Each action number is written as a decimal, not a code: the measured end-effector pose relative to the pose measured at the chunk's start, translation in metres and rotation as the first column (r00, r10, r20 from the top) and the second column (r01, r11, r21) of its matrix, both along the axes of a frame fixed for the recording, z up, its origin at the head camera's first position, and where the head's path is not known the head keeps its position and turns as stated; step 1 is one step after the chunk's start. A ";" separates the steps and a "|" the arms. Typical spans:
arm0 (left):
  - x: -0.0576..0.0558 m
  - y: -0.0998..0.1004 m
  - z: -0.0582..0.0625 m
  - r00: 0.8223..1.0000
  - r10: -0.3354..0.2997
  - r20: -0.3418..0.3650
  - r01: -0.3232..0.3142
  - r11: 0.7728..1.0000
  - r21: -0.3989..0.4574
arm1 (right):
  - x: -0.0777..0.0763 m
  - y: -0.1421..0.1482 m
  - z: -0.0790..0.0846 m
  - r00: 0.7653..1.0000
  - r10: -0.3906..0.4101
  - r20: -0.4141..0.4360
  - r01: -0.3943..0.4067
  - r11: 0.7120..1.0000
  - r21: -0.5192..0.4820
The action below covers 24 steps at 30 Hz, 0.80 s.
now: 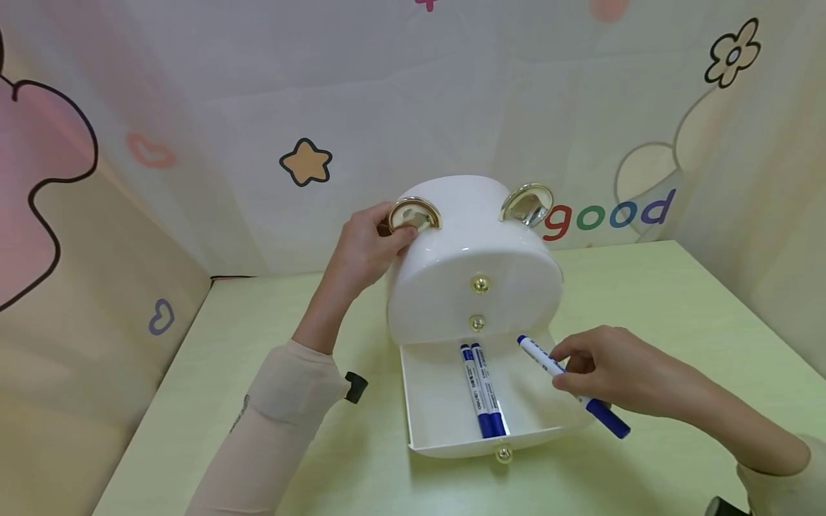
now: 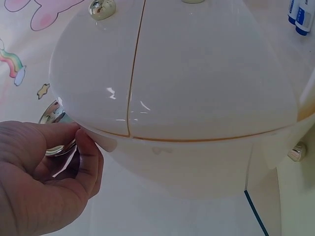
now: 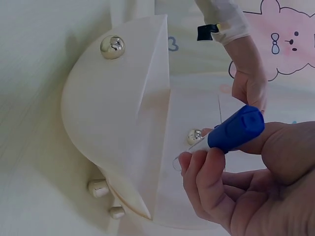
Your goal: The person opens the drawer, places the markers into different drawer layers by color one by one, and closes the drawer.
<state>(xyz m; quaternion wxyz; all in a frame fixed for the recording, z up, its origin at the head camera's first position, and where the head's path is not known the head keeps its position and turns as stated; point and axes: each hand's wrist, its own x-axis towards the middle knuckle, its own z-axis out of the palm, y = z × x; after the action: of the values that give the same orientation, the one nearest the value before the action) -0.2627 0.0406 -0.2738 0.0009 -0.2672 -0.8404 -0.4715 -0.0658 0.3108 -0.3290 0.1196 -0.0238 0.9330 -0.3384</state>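
Observation:
A white rounded storage box (image 1: 477, 240) with gold ear-shaped trims stands on the table, its bottom drawer (image 1: 429, 423) pulled out toward me. Thumb and fingers of my left hand (image 1: 368, 247) pinch the box's left gold ear (image 1: 413, 209); the left wrist view shows this hand (image 2: 54, 172) at the edge of the box. Over the drawer's right side, my right hand (image 1: 613, 365) holds a whiteboard marker (image 1: 540, 356), blue cap toward me and tilted. In the right wrist view the marker's blue cap (image 3: 238, 129) points at the camera. Two similar markers (image 1: 482, 394) lie side by side in the drawer.
Gold ball knobs (image 1: 480, 284) sit on the box front, and another knob (image 1: 504, 454) is on the open drawer. The pale green table (image 1: 258, 401) spreads around it. A printed curtain (image 1: 245, 165) hangs close behind and at both sides.

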 end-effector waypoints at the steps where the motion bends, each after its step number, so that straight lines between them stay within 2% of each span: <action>1: 0.000 0.000 0.000 1.000 0.000 0.000 0.000 1.000 0.000 | -0.002 -0.001 0.000 1.000 0.004 0.004 -0.004 1.000 0.000; 7: -0.001 0.000 -0.001 1.000 -0.003 0.000 0.003 1.000 0.001 | -0.017 -0.010 -0.003 1.000 0.006 0.026 -0.005 1.000 -0.017; 12: 0.000 -0.001 -0.001 1.000 -0.003 0.008 0.003 1.000 0.001 | -0.030 -0.017 -0.013 0.999 -0.011 0.035 0.012 1.000 -0.029; 18: -0.001 0.000 -0.001 1.000 -0.010 0.013 0.010 1.000 0.002 | -0.037 -0.022 -0.025 0.999 -0.012 0.031 0.014 0.999 -0.052; 24: 0.000 -0.001 0.000 1.000 -0.007 0.007 0.007 1.000 0.003 | -0.042 -0.026 -0.030 1.000 -0.015 0.012 0.015 0.999 -0.042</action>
<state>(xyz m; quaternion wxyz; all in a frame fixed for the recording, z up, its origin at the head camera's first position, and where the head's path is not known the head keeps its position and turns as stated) -0.2628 0.0398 -0.2739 -0.0034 -0.2686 -0.8388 -0.4735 -0.1083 0.2850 -0.3594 0.1221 -0.0173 0.9251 -0.3591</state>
